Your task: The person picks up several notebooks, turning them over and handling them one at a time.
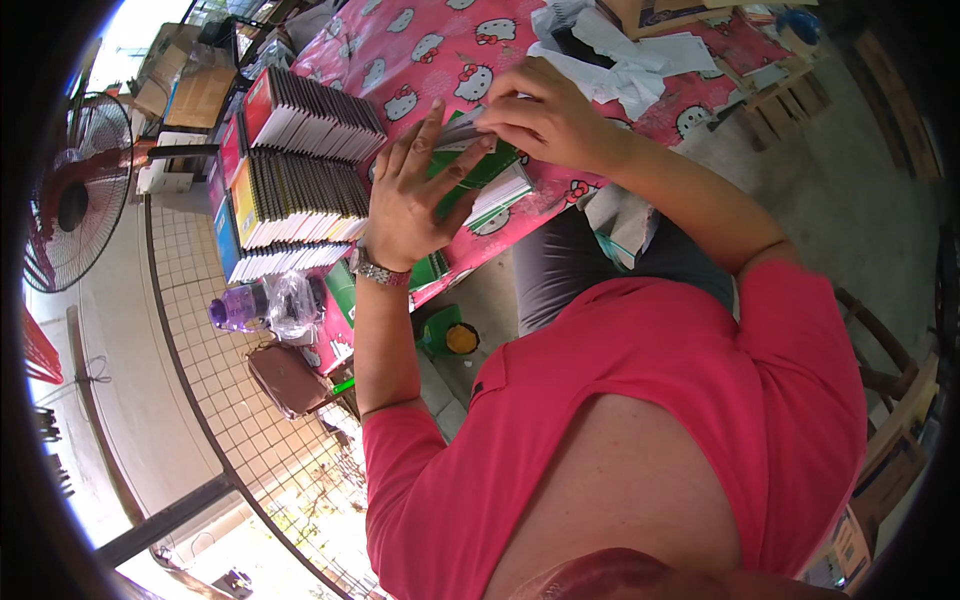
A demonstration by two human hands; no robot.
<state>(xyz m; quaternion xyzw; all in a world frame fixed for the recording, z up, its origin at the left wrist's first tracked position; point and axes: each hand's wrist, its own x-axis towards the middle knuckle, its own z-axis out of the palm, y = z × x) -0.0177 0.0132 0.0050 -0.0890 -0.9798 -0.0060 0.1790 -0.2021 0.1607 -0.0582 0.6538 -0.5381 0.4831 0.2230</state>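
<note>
My left hand, with a metal watch on the wrist, lies with its fingers spread over a green spiral notebook. Beside it, my right hand has its fingers curled together at a thin pale sheet above the notebook; its exact kind is unclear. White page edges show under the green cover on the near side. Another green notebook lies partly hidden beneath my left wrist.
Tall stacks of spiral notebooks stand on the left of the pink patterned tablecloth. Crumpled white paper lies at the far right. A purple bottle, a brown pouch and a fan are at the left.
</note>
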